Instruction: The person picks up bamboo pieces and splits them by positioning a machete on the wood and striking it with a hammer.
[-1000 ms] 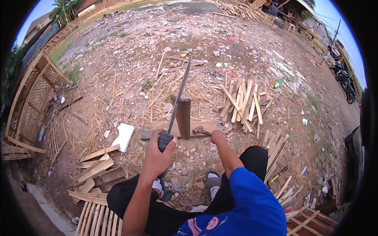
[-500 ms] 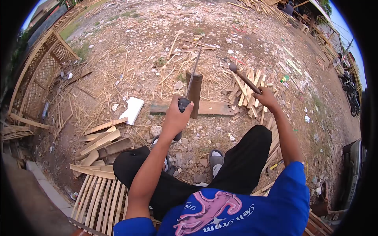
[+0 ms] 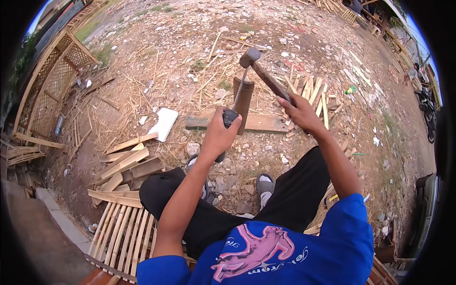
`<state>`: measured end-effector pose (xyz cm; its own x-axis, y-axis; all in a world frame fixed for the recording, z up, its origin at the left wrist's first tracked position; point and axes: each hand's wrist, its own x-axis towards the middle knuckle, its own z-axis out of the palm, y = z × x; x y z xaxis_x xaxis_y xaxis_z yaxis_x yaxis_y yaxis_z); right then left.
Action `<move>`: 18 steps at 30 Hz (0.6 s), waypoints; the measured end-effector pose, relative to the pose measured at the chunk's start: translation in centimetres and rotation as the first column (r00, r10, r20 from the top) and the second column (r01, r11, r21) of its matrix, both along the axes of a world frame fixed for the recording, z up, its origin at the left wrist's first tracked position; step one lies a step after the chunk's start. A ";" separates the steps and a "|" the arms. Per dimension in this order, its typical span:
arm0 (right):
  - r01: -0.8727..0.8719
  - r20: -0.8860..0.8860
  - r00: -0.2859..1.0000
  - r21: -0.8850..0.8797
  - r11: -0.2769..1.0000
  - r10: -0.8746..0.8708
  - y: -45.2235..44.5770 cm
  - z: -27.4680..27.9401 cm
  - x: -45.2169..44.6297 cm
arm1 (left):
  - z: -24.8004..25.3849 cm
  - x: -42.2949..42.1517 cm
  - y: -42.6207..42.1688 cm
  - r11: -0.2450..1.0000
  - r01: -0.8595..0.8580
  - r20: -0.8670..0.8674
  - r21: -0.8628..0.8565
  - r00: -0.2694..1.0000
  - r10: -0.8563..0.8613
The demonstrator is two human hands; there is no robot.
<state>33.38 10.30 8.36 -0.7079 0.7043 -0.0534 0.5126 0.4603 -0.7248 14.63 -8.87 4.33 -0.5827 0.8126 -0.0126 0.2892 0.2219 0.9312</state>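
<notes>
My left hand (image 3: pixel 221 133) is wrapped round the dark handle of a long blade (image 3: pixel 241 90), which points away from me. The blade lies against the top of an upright brown bamboo piece (image 3: pixel 245 102). That piece stands at a flat wooden board (image 3: pixel 266 122) on the ground. In my right hand (image 3: pixel 301 113) is the wooden handle of a hammer (image 3: pixel 269 80). Its metal head is raised over the far part of the blade and overlaps it in view; whether they touch I cannot tell.
Split bamboo strips (image 3: pixel 314 95) are heaped beyond the board at right. More pieces (image 3: pixel 126 161) lie at left beside a white foam block (image 3: pixel 165 124). A slatted bamboo panel (image 3: pixel 121 232) is at lower left, a lattice frame (image 3: pixel 50 92) farther off. Motorcycles stand at far right.
The hammer rose from low by the board, out to the right, and has now swung inward over the blade. My left hand and the blade appear farther right and higher in view.
</notes>
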 end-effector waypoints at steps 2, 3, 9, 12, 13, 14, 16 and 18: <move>-0.033 0.005 0.999 0.049 0.998 0.033 0.1 -0.7 -0.4 | 0.5 0.1 -0.2 1.000 -0.006 -0.049 -0.016 0.999 0.005; -0.034 0.014 0.999 0.049 0.998 0.033 -0.1 -0.6 -0.6 | 0.9 0.2 -0.4 1.000 -0.008 -0.072 -0.024 0.997 0.006; 0.009 -0.143 0.990 -0.057 0.998 -0.017 -1.1 5.2 -0.7 | 0.3 0.0 -0.3 1.000 0.017 -0.053 0.023 0.998 -0.015; -0.008 -0.336 0.942 -0.063 0.998 -0.014 -2.0 8.1 -0.5 | 0.6 -0.2 -0.3 0.999 0.025 -0.018 -0.030 1.000 -0.025; -0.016 -0.365 0.931 -0.041 0.999 0.000 -1.8 8.3 -0.3 | 0.5 -0.1 -0.3 0.998 0.029 -0.016 -0.051 0.999 -0.030; -0.006 -0.387 0.922 -0.008 1.000 0.003 -1.7 7.5 -0.3 | 0.4 0.0 -0.4 0.999 0.030 -0.055 -0.013 0.998 -0.031; 0.043 -0.288 0.957 0.086 0.995 -0.016 -0.7 3.4 0.1 | -0.5 0.0 -0.3 1.000 0.023 -0.098 0.008 0.995 -0.022; 0.014 -0.028 1.000 0.110 0.994 -0.011 -1.0 0.5 0.6 | -0.8 -0.3 -0.2 1.000 0.009 -0.077 0.010 0.997 -0.009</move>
